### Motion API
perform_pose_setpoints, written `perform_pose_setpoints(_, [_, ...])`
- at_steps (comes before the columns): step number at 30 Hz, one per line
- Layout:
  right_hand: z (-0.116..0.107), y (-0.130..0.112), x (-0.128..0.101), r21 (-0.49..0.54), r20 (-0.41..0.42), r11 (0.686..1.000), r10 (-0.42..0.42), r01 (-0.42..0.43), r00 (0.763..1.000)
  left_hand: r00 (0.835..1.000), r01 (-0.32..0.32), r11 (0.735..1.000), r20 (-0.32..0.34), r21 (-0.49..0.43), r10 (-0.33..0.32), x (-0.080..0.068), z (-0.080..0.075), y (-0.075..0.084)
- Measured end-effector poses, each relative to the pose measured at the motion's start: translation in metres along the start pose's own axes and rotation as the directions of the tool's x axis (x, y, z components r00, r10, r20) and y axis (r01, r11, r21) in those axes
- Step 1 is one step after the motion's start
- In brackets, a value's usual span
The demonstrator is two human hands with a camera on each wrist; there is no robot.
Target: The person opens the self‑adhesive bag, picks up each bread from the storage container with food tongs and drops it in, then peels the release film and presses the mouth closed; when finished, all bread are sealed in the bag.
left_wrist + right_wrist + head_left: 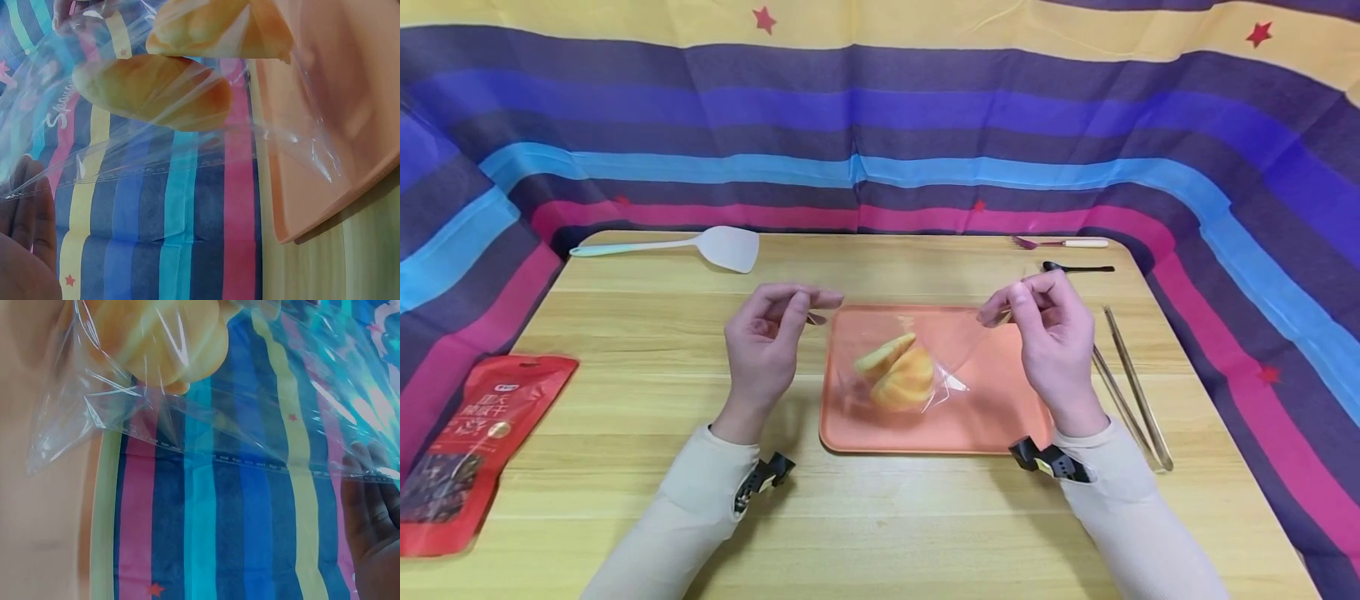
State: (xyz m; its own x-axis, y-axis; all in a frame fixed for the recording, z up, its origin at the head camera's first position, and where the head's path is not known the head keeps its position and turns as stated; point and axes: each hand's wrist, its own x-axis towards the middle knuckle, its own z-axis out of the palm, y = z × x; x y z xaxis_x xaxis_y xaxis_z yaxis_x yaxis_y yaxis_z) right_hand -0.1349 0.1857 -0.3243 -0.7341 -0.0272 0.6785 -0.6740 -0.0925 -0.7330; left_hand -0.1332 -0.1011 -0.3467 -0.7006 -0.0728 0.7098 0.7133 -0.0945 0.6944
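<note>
Both hands hold up a clear plastic bag [953, 383] by its two upper sides. My left hand [769, 329] pinches one side between thumb and fingers, and my right hand [1054, 333] pinches the other. Inside the bag are two yellow-brown bread pieces: a rounded, ridged one [906, 382] and a longer, tilted one [883, 357]. In the left wrist view the long bread [156, 94] lies against the bag's film. The right wrist view has the ridged bread [162, 337] near the bag's lower end. The bag hangs over an orange tray [1000, 421].
A white spatula [726, 248] lies at the back left, and a red food pouch [482, 442] at the left edge. Metal tongs [1135, 392] lie right of the tray. A fork [1067, 243] and a small black spoon [1078, 268] are at the back right.
</note>
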Motion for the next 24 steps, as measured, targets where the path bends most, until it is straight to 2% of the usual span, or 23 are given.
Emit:
perform_pose_setpoints(5, [-0.0017, -0.0006, -0.0011, 0.020, -0.013, 0.999, -0.027, 0.028, 1.000, 0.999, -0.028, 1.000, 0.032, -0.009, 0.028, 0.0004, -0.0002, 0.0007])
perform_pose_setpoints(12, [-0.0025, 0.0012, 0.0001, 0.054, -0.040, 0.998, -0.040, 0.042, 0.998, 0.998, -0.012, 1.000, 0.060, 0.003, 0.012, -0.0005, 0.0000, 0.0032])
perform_pose_setpoints(19, [-0.0029, 0.0001, 0.0008, 0.077, -0.056, 0.997, -0.023, 0.027, 0.998, 0.999, -0.006, 1.000, 0.045, 0.031, 0.005, -0.0004, -0.0017, 0.0050])
perform_pose_setpoints(24, [-0.0043, -0.0020, 0.0018, 0.026, -0.068, 0.999, -0.033, 0.035, 0.997, 0.999, 0.017, 1.000, 0.039, 0.014, -0.017, -0.0002, -0.0028, 0.0058])
